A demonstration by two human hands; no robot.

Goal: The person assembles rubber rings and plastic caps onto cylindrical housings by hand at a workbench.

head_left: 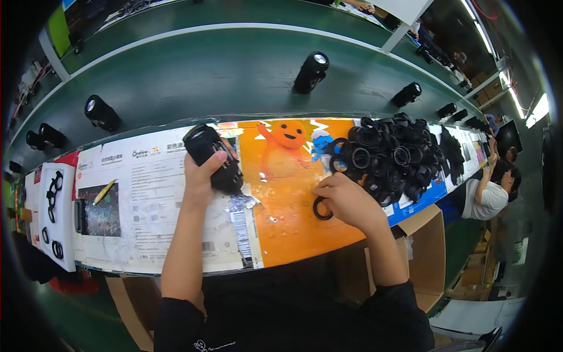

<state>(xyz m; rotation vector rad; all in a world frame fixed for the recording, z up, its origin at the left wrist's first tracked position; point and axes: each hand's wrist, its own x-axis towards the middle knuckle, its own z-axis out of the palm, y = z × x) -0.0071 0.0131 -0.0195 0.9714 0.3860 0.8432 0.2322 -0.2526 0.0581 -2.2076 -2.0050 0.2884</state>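
Cloth shirt (281, 314), cylinder (202, 145), thin ring (315, 209)

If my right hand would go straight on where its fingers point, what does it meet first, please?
Probably the black device in your left hand, across the orange sheet from your right hand. Height is unclear in this one view, so it might miss.
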